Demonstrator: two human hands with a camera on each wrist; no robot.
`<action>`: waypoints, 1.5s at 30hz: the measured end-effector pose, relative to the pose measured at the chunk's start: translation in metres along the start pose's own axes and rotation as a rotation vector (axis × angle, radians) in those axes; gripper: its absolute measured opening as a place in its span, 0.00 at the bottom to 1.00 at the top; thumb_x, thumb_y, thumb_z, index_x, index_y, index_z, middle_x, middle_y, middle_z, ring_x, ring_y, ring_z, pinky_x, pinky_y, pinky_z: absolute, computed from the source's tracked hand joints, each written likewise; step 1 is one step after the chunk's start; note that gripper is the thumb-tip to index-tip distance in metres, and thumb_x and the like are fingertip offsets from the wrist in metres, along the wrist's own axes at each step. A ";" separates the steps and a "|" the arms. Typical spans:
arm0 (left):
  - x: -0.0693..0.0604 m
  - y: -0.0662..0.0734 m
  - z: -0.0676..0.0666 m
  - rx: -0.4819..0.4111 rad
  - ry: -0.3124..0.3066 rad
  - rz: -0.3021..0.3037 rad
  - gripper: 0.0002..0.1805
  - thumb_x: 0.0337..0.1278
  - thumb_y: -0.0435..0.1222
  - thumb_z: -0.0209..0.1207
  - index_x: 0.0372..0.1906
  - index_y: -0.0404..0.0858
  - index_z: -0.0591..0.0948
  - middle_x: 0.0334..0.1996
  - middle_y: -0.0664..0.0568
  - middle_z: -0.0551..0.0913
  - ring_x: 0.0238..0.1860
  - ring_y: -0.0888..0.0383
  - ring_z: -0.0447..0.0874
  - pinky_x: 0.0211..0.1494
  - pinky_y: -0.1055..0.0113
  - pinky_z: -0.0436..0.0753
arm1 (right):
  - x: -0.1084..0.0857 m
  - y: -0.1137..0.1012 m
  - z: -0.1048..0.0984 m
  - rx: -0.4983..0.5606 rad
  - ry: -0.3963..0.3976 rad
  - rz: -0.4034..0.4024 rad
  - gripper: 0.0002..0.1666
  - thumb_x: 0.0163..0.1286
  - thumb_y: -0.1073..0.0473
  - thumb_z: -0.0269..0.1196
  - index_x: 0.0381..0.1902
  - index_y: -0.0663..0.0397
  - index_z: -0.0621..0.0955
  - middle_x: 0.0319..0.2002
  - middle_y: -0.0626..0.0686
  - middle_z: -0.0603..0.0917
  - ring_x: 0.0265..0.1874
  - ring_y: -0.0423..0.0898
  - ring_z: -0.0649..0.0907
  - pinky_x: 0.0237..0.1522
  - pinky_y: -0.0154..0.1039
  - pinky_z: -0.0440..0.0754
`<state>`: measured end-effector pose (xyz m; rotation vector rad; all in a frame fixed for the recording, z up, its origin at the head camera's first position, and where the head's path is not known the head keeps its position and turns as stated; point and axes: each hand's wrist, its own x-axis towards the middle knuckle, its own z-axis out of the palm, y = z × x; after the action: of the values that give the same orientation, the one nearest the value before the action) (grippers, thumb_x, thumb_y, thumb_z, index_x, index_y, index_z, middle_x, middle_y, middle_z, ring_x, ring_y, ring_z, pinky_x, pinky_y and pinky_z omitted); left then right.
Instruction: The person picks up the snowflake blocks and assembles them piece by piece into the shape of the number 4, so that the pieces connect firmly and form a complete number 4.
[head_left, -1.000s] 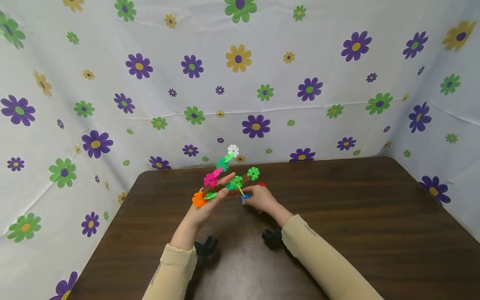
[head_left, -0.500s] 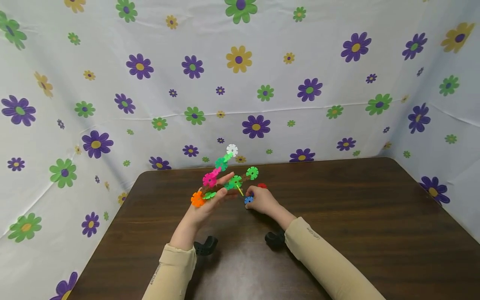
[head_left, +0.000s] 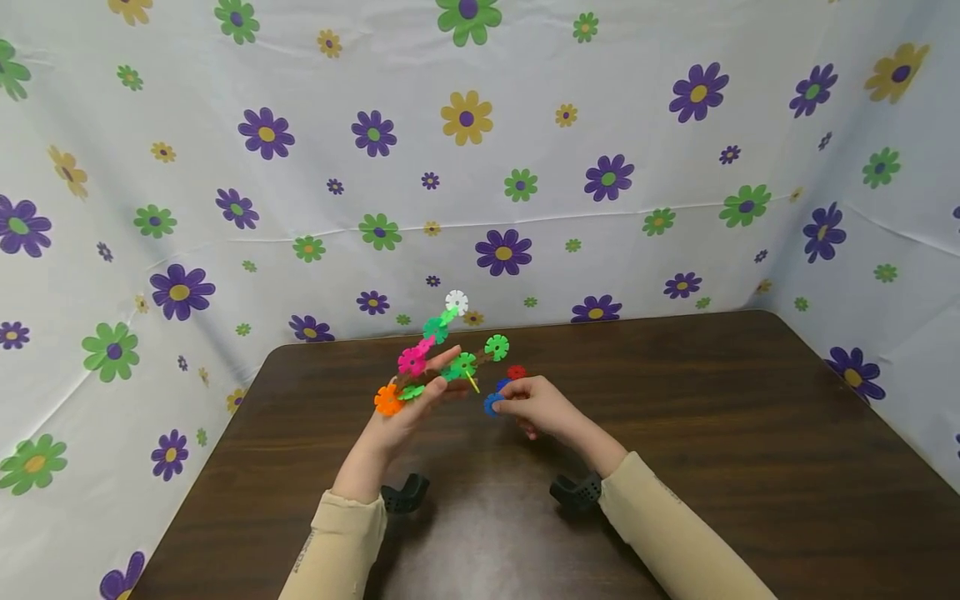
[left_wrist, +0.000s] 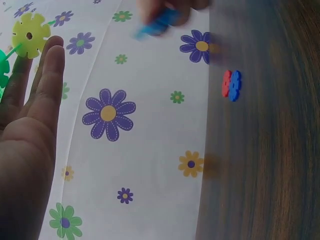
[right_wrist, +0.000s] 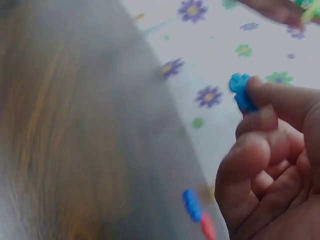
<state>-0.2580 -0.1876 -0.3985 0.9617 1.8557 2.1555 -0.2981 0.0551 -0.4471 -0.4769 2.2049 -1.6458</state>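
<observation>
My left hand [head_left: 405,417] holds up a branching chain of notched flower-shaped plastic discs [head_left: 412,362] between thumb and fingers, which look mostly straight. Orange, pink, green and white discs make up the chain, and a yellow disc [head_left: 472,382] sits edge-on at its near right side. In the left wrist view that yellow disc [left_wrist: 31,36] shows flat beside the fingertips. My right hand [head_left: 543,408] pinches a blue disc [head_left: 492,405] between thumb and forefinger, a short gap right of the chain. The right wrist view shows this blue piece [right_wrist: 241,85] at the thumb tip.
On the dark wooden table [head_left: 675,417], beyond my right hand, lie a red disc [head_left: 516,372] and a darker blue disc [head_left: 502,384] close together. A white flower-print cloth [head_left: 337,275] hangs behind and at both sides. Black wrist-worn devices [head_left: 576,492] stick out below the wrists.
My right hand has drawn back to the right from the yellow disc, keeping the blue disc in its pinch. The left hand and the chain stay nearly in place; the head view shifts slightly right.
</observation>
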 end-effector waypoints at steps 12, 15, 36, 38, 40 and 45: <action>0.003 0.000 0.001 -0.002 -0.008 0.041 0.27 0.74 0.37 0.48 0.72 0.31 0.61 0.67 0.42 0.69 0.59 0.42 0.75 0.63 0.52 0.72 | -0.029 -0.040 0.001 0.187 -0.076 -0.082 0.13 0.69 0.61 0.62 0.40 0.70 0.81 0.23 0.55 0.82 0.12 0.40 0.74 0.19 0.36 0.79; 0.003 0.000 0.003 0.007 -0.012 0.030 0.27 0.74 0.37 0.48 0.72 0.32 0.62 0.66 0.41 0.69 0.59 0.43 0.75 0.63 0.53 0.72 | -0.030 -0.041 0.003 0.205 -0.099 -0.100 0.13 0.69 0.61 0.62 0.40 0.71 0.81 0.24 0.55 0.83 0.13 0.40 0.75 0.20 0.36 0.80; 0.001 -0.001 0.003 0.024 0.004 -0.004 0.28 0.73 0.40 0.50 0.72 0.33 0.62 0.66 0.40 0.70 0.60 0.40 0.74 0.64 0.55 0.70 | -0.034 -0.046 0.007 0.293 -0.141 -0.149 0.12 0.71 0.62 0.59 0.39 0.70 0.79 0.23 0.54 0.81 0.14 0.39 0.77 0.21 0.36 0.82; 0.000 0.000 0.004 0.032 0.006 -0.005 0.28 0.73 0.40 0.50 0.72 0.33 0.62 0.66 0.40 0.69 0.59 0.39 0.75 0.64 0.55 0.71 | -0.034 -0.046 0.007 0.302 -0.144 -0.147 0.11 0.71 0.62 0.59 0.38 0.69 0.79 0.22 0.53 0.81 0.14 0.39 0.77 0.21 0.36 0.82; 0.000 -0.001 0.004 0.036 0.007 -0.003 0.28 0.73 0.39 0.49 0.72 0.33 0.62 0.66 0.40 0.69 0.59 0.39 0.75 0.64 0.55 0.71 | -0.034 -0.046 0.007 0.314 -0.149 -0.145 0.11 0.72 0.61 0.59 0.38 0.68 0.79 0.21 0.53 0.80 0.13 0.39 0.77 0.21 0.36 0.82; 0.000 -0.002 0.003 0.030 0.009 0.007 0.28 0.73 0.40 0.49 0.72 0.34 0.63 0.66 0.41 0.70 0.59 0.42 0.76 0.63 0.54 0.71 | -0.034 -0.044 0.008 0.325 -0.153 -0.137 0.10 0.72 0.62 0.58 0.37 0.67 0.79 0.21 0.52 0.80 0.13 0.39 0.77 0.21 0.36 0.82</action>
<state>-0.2564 -0.1845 -0.4002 0.9670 1.8974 2.1455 -0.2624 0.0523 -0.4040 -0.6489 1.7863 -1.9231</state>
